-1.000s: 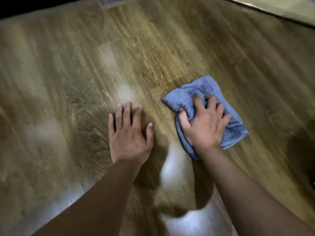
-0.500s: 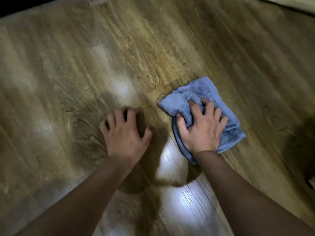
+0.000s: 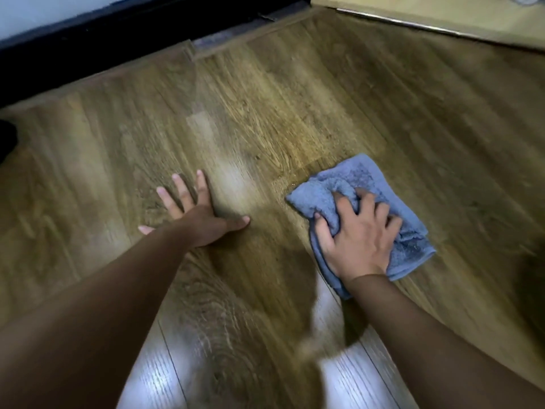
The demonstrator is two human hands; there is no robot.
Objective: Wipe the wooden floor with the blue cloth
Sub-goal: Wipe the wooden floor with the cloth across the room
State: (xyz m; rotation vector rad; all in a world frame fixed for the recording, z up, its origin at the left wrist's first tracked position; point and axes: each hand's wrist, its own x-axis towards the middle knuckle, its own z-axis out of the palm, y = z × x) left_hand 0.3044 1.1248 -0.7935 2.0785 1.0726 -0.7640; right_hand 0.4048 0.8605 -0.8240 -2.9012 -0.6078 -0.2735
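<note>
Head view: right hand (image 3: 358, 234) clutches the blue cloth (image 3: 362, 214) on the wooden floor (image 3: 265, 113). Left hand (image 3: 194, 214), curled a moment ago, now lies flat with fingers spread (bracing), so wiping looks under way.

A single wide-angle head camera looks forward and steeply down from close above the brown wood-grain plank floor (image 3: 265, 119). Both forearms enter from 6 o'clock, and a black baseboard strip (image 3: 118, 39) crosses at 11 o'clock.
</note>
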